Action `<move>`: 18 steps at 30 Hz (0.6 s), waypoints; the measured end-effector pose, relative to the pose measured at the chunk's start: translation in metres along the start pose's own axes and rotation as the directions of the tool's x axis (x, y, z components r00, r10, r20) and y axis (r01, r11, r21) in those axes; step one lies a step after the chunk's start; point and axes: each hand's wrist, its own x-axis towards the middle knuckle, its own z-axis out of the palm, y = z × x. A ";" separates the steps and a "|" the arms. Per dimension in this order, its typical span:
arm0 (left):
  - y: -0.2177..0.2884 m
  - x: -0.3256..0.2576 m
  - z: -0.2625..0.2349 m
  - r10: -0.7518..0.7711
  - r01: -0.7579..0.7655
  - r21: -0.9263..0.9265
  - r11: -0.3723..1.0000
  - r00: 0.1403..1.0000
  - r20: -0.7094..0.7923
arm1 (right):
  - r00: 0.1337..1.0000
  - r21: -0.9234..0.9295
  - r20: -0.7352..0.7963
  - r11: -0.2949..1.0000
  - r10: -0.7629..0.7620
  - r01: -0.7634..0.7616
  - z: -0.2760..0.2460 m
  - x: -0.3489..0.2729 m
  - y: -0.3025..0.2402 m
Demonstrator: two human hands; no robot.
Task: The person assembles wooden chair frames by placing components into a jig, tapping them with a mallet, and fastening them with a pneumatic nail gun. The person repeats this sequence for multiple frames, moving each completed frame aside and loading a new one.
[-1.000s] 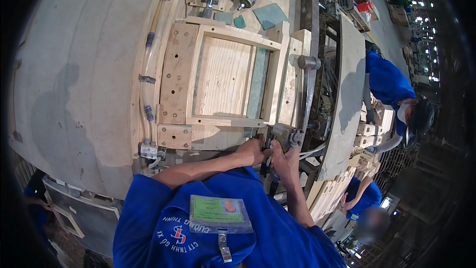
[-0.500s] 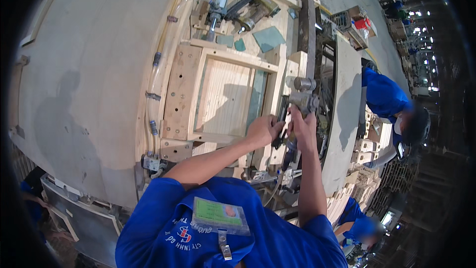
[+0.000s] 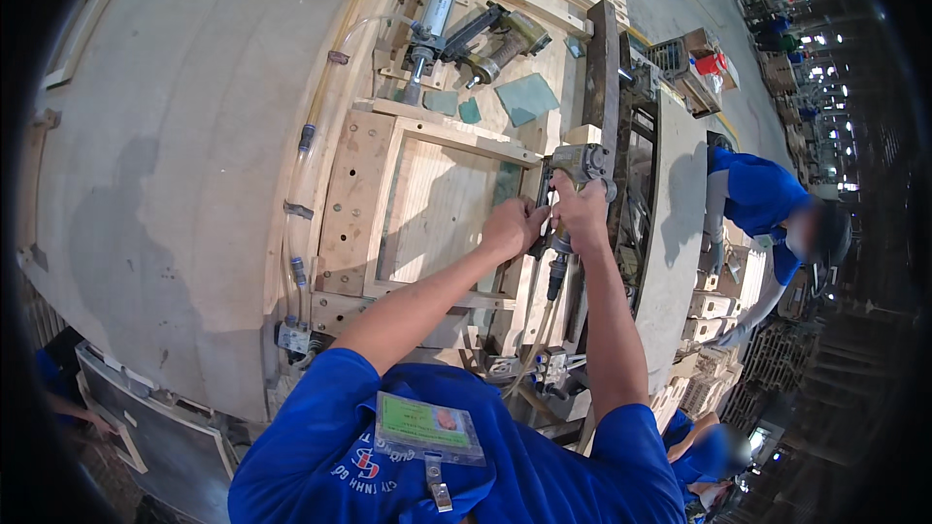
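My right hand is wrapped around the grip of a pneumatic nail gun, its metal head pointing away and its hose fitting hanging below. My left hand is closed at the gun's dark magazine, fingertips pressed against it; whether a small piece lies in them is hidden. Just left of the gun a pale wooden frame with a wood panel inside lies in a jig, the panel partly in shadow. The jig's drilled wooden bar runs along the frame's left side.
Beyond the frame lie a second nail gun, an air cylinder and greenish flat pieces. A dark metal beam borders the right. An air hose runs along the left. A co-worker in blue bends over wood parts at right.
My right hand has raised and turned the nail gun, so its head now sits farther left and its hose end shows below. My left hand has shifted slightly up, staying at the magazine.
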 end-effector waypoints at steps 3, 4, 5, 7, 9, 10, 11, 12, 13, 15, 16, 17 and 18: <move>0.003 -0.002 0.002 -0.014 0.011 0.069 0.998 0.999 0.041 | 1.000 -0.083 -0.027 0.996 0.016 -0.018 -0.005 0.003 0.014; 0.004 -0.001 0.000 -0.021 0.018 0.056 0.998 0.999 0.042 | 0.999 -0.126 -0.049 0.992 0.008 -0.014 -0.002 0.004 0.012; 0.006 -0.002 -0.001 -0.027 0.025 0.044 0.999 0.999 0.043 | 0.997 -0.169 -0.071 0.986 -0.001 -0.011 0.002 0.003 0.010; 0.008 -0.002 -0.004 -0.027 0.026 0.031 0.999 0.999 0.040 | 0.997 -0.205 -0.080 0.979 -0.011 -0.005 0.003 0.002 0.006; 0.014 -0.004 -0.005 -0.015 0.014 0.029 0.999 1.000 0.028 | 0.999 -0.195 -0.050 0.981 -0.014 0.004 0.001 0.002 0.000; 0.013 -0.004 -0.006 -0.009 0.008 0.033 0.999 1.000 0.027 | 0.999 -0.170 -0.036 0.985 -0.017 0.011 0.001 0.001 -0.003; 0.011 -0.007 -0.006 -0.003 0.003 0.034 0.999 1.000 0.024 | 1.000 -0.148 -0.020 0.989 -0.022 0.019 -0.001 -0.006 -0.003; 0.010 -0.009 -0.007 0.002 -0.003 0.035 0.999 1.000 0.018 | 1.000 -0.127 0.000 0.992 -0.029 0.029 -0.002 -0.011 -0.005; 0.010 -0.015 -0.009 -0.014 0.012 0.070 0.997 1.000 0.024 | 0.999 -0.169 0.037 0.985 -0.036 0.042 -0.002 -0.017 -0.006; 0.000 -0.023 -0.014 0.019 -0.014 0.059 0.998 0.996 -0.086 | 0.989 -0.256 0.137 0.962 -0.063 0.097 0.009 -0.025 -0.019; -0.002 -0.029 -0.018 0.037 -0.029 0.063 0.998 0.990 -0.133 | 0.966 -0.254 0.234 0.952 -0.113 0.173 0.013 -0.024 -0.024; -0.007 -0.033 -0.025 0.082 -0.083 0.003 0.997 0.979 -0.185 | 0.930 -0.245 0.331 0.937 -0.160 0.248 0.019 -0.021 -0.029; -0.008 -0.032 -0.033 0.061 -0.079 -0.063 0.995 0.967 -0.248 | 0.883 -0.228 0.424 0.919 -0.203 0.320 0.026 -0.017 -0.033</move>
